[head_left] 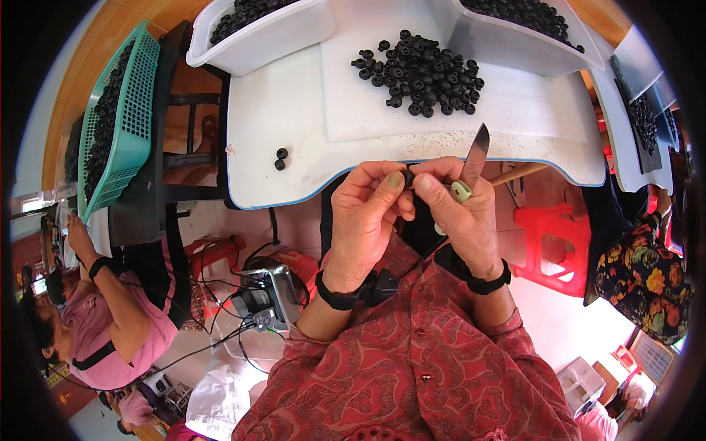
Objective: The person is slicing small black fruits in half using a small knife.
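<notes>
— Item one, the hands?

— Left hand (365,213) and right hand (460,209) meet just off the near edge of the white table (294,154). Between their fingertips sits one small black ring (407,177), pinched from both sides, likely so it stays put for trimming. The right hand is also clenched on a knife (474,158), pale handle in the fist, blade tip pointing up and away from the fingers.

— Item two, stock?

— A loose pile of rings (419,73) on the white board, within easy reach ahead. Two strays (280,159) lie apart to the left, near the table edge. Two white tubs at the far side, left tub (257,33) and right tub (515,33), both holding rings; which is finished stock I cannot tell.

— Item three, surroundings?

— Green basket (121,125) of black parts on the left; a seated co-worker (110,316) in pink below it; a red stool (551,246) right.
</notes>
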Demonstrator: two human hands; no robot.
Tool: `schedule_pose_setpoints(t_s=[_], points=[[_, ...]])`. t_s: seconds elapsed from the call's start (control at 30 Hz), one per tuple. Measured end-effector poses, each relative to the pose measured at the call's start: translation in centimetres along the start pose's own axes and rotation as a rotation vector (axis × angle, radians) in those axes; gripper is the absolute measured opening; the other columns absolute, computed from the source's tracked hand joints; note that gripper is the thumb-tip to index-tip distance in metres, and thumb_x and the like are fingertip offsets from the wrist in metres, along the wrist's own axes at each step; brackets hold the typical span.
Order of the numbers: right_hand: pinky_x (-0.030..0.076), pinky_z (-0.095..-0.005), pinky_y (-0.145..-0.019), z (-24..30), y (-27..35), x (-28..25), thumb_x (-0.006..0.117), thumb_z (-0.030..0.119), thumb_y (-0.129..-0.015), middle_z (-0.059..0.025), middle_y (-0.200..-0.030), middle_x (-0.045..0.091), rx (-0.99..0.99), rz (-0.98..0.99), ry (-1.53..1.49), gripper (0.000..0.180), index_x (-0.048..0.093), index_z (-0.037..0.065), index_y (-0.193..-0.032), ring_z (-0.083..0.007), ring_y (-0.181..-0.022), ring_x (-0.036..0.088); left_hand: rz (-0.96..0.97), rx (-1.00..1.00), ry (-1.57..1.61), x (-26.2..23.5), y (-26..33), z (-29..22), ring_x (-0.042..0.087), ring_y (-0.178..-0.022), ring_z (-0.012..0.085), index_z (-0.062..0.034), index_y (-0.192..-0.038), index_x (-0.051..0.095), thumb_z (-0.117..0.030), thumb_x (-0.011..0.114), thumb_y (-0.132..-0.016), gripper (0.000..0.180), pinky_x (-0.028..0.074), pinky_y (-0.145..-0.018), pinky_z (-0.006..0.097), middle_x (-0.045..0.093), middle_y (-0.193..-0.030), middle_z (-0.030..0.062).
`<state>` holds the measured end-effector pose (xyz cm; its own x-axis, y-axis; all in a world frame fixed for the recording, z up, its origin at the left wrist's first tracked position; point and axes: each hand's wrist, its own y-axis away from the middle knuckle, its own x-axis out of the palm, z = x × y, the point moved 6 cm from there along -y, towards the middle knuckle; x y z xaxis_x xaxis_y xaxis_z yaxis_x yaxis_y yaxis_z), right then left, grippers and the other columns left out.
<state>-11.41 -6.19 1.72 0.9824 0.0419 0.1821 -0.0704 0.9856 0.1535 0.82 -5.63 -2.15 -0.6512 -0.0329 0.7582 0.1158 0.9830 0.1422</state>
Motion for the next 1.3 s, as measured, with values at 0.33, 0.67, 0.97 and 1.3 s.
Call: schedule_pose_setpoints(t_s=[0.33,0.67,0.97,1.3], points=[[0.022,-0.0189,-0.039,-1.9,-0.6,-1.6,0.056,0.011,-0.094,-0.0015,-0.068,0.058,0.12,0.115,-0.293,0.013,0.062,-0.001,-0.091,-0.0005,-0.044,0.034,0.018,-0.05,-0.022,1.0,0.1,0.2,0.057,-0.062,0.0105,-0.0002,-0.1,0.06,-0.008,0.062,-0.09,0.012,0.049,-0.052,0.024,0.063,-0.081,0.0066],[0.023,-0.019,-0.039,-1.9,-0.2,-1.7,0.054,0.015,-0.096,-0.0025,-0.073,0.059,0.178,0.067,-0.433,0.018,0.061,-0.002,-0.095,-0.0013,-0.043,0.034,-0.002,-0.003,-0.073,1.7,-0.3,0.1,0.057,-0.059,0.0103,0.0019,-0.1,0.059,-0.006,0.063,-0.089,0.013,0.049,-0.05,0.022,0.064,-0.081,0.0084],[0.023,-0.0181,-0.04,-1.3,-0.3,-1.2,0.055,0.013,-0.095,-0.003,-0.075,0.061,0.086,0.115,-0.334,0.016,0.061,-0.001,-0.095,-0.0004,-0.046,0.035,0.037,-0.044,-0.036,1.3,-0.3,-0.1,0.057,-0.057,0.01,0.0008,-0.1,0.059,-0.01,0.063,-0.09,0.015,0.047,-0.049,0.022,0.064,-0.08,0.0085],[0.025,-0.0178,-0.041,-1.1,-0.1,-0.7,0.057,0.011,-0.094,-0.0037,-0.077,0.063,0.098,0.085,-0.346,0.014,0.061,-0.001,-0.096,-0.0005,-0.046,0.037,0.035,-0.118,0.13,1.0,-0.3,0.3,0.056,-0.055,0.0095,-0.0012,-0.1,0.06,-0.014,0.061,-0.092,0.016,0.045,-0.045,0.022,0.065,-0.08,0.0098]])
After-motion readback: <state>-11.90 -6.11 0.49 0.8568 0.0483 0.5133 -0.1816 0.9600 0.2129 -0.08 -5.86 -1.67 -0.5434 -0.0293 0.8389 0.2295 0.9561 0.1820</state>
